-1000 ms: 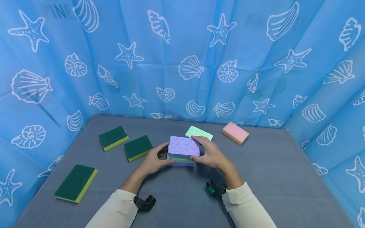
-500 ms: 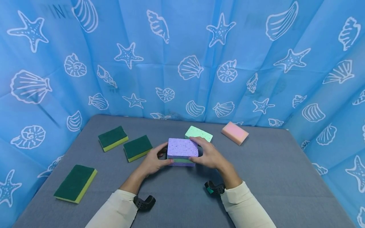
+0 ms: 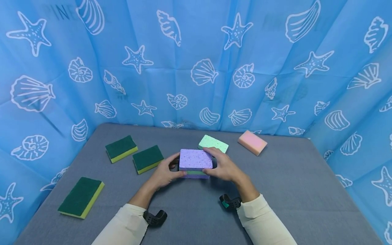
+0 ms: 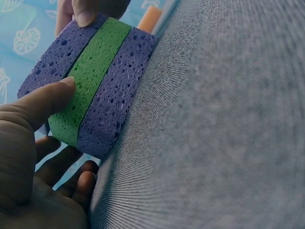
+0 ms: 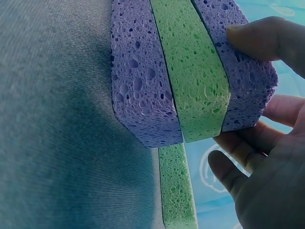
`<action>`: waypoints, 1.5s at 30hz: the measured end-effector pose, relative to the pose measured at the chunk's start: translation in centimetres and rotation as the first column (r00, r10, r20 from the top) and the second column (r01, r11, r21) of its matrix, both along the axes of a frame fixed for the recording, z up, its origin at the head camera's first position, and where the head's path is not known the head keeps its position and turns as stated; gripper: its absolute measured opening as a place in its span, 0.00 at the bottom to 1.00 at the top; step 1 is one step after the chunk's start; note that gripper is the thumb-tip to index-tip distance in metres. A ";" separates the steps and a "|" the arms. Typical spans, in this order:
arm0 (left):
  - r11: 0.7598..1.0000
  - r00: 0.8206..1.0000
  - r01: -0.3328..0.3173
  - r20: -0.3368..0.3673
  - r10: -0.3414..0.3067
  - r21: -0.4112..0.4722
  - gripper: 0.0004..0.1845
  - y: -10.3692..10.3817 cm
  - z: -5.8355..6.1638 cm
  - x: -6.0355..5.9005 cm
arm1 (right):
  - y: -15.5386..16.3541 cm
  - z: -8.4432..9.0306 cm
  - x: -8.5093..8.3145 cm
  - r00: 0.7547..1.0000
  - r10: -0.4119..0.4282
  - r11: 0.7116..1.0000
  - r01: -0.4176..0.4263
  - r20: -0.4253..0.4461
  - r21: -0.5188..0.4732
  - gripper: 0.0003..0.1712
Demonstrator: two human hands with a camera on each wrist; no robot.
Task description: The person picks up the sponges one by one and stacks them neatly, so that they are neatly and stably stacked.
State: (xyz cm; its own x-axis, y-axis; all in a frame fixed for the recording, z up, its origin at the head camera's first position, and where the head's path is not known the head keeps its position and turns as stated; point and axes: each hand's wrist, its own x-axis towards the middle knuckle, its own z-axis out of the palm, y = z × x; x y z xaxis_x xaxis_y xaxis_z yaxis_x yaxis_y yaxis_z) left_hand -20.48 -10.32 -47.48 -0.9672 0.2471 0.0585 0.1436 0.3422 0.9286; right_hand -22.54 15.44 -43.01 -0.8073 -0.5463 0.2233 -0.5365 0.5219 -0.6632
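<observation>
Three sponges are stacked in the middle of the table: a purple sponge (image 3: 195, 159) on top, a green sponge (image 4: 92, 78) between, and another purple sponge (image 5: 138, 81) at the bottom. The right hand (image 3: 225, 165) pinches the top purple sponge at its right end, thumb on the near side. From the left, the left hand (image 3: 164, 173) holds the stack with its thumb pressed on the green sponge. Its other fingers lie partly hidden behind the stack. In the right wrist view the top sponge lies against the green one.
A light green sponge (image 3: 214, 143) lies just behind the stack, with a pink-orange sponge (image 3: 252, 143) to its right. Three dark-green and yellow scouring sponges lie at left: one (image 3: 121, 148) far, one (image 3: 148, 159) near the left hand, one (image 3: 81, 196) closest. A blue shell-print curtain (image 3: 196, 68) hangs behind.
The top purple sponge has shifted slightly left and down with the right hand, lining up over the sponges beneath. The left hand has stayed in place.
</observation>
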 end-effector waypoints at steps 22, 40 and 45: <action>1.000 1.000 0.006 -0.010 -0.006 -0.001 0.44 0.0 0.3 0.0 | 0.0 0.2 -0.2 1.000 -0.005 0.999 0.004 0.016 0.032 0.43; 0.976 0.996 0.062 -0.083 -0.045 0.209 0.39 -0.3 1.0 0.0 | -0.1 0.2 0.0 1.000 0.003 0.999 -0.003 0.003 0.049 0.43; 0.976 0.995 0.060 -0.089 -0.043 0.209 0.38 -0.3 1.0 0.0 | 0.0 0.2 0.1 1.000 -0.001 0.999 0.000 0.024 0.047 0.44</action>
State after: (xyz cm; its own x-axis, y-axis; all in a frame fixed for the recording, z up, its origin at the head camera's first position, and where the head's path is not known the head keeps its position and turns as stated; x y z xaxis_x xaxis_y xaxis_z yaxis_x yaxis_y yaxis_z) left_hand -20.52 -10.61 -46.44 -0.9431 0.2699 0.1944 0.2356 0.1296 0.9632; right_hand -22.49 15.41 -42.78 -0.8127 -0.5549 0.1776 -0.5200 0.5532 -0.6509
